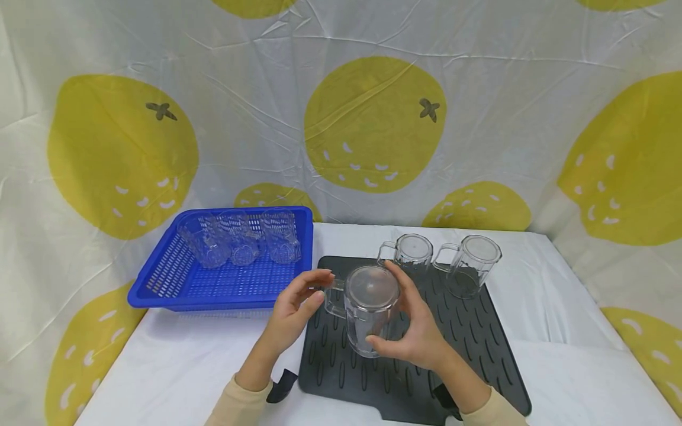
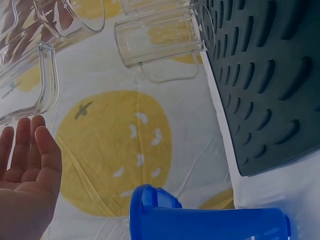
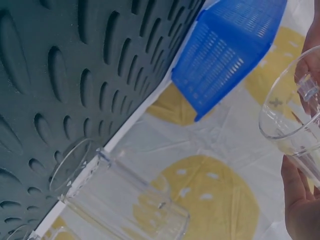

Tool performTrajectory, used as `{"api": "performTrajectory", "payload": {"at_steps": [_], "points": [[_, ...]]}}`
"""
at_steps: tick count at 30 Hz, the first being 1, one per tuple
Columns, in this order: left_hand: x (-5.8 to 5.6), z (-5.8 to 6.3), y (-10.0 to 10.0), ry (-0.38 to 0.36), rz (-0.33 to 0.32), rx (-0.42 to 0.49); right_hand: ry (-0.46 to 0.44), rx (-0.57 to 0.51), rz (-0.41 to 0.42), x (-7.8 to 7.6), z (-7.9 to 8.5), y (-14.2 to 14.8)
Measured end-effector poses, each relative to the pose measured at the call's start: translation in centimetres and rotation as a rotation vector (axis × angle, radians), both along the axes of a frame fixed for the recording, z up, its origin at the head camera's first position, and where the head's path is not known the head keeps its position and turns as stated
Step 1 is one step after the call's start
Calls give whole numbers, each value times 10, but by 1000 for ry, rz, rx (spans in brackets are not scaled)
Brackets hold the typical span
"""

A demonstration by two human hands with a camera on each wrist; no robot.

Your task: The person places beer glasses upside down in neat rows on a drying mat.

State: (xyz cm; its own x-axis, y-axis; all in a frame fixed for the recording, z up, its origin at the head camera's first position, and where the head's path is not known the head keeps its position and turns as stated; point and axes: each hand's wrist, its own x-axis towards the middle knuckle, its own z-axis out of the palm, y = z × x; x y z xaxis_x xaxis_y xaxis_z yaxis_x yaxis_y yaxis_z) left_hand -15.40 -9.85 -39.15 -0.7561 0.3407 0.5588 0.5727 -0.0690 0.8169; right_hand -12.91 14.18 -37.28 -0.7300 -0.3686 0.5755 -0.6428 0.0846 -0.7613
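Note:
A clear glass mug (image 1: pixel 363 325) is held upside down over the dark ridged mat (image 1: pixel 341 373), its base facing up and its handle pointing left. My right hand (image 1: pixel 421 334) grips the mug from the right, thumb on the near side and fingers around the far side. Beside the handle (image 2: pixel 50 82) is my left hand (image 2: pixel 31 175), palm up, its extended fingertips right at the handle's edge in the left wrist view. Two more glass mugs, one in the middle (image 1: pixel 414 251) and one farther right (image 1: pixel 476 260), stand upside down at the mat's back edge.
At the left, a blue plastic basket (image 1: pixel 160 290) holds several clear glasses (image 1: pixel 282 239) lying tilted. Its right side comes close to the mat's back left corner. White cloth (image 1: pixel 570 361) covers the table, and a lemon-print curtain (image 1: pixel 250 106) hangs behind it.

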Motion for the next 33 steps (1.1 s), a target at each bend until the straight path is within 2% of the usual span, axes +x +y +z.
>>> {"api": "performTrajectory", "payload": {"at_steps": [5, 11, 15, 23, 29, 33], "points": [[3, 6, 5, 1, 29, -73, 11, -1, 17, 4, 11, -4], [8, 23, 9, 3, 70, -105, 4, 18, 11, 1, 9, -5], [5, 25, 12, -39, 76, -112, -1, 35, -1, -4, 5, -4], [-16, 23, 22, -118, 104, -124, -36, 77, -68, -22, 0, -4], [-33, 24, 30, -214, 188, -121, -125, 92, -141, -35, -1, -8], [-45, 21, 36, -281, 246, -112, -190, 100, -170, -46, -6, -12]]}}
